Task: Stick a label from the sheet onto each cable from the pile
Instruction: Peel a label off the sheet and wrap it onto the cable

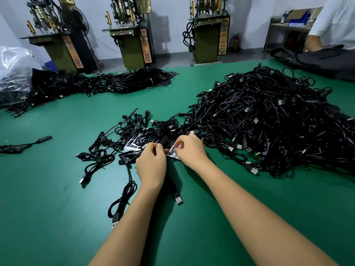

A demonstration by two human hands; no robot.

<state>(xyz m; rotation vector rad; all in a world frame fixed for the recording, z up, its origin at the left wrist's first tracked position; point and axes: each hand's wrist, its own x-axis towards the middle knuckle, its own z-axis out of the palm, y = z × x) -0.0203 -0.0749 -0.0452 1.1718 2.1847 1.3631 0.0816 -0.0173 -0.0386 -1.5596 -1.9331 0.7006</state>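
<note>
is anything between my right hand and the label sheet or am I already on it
Nothing visible stands between them. Your right hand is already on the label sheet, pinching a label at its near edge. Loose black cables lie across the sheet's far part, not at your grip. The left hand holds a cable beside it.

We note a green table (57, 189) filling most of the view. On its right side lies a large heap of black cables (278, 121), plugs showing pale among the loops. A smaller scatter of cables (115, 143) sits near the middle, lying partly over a white label sheet (132, 145). Along the far left edge we see a long row of bundled cables (99, 83), with a clear plastic bag (13, 73) at its left end. One lone cable (25, 145) lies at the left edge. A dark bag (326, 60) rests on the far right corner.
</note>
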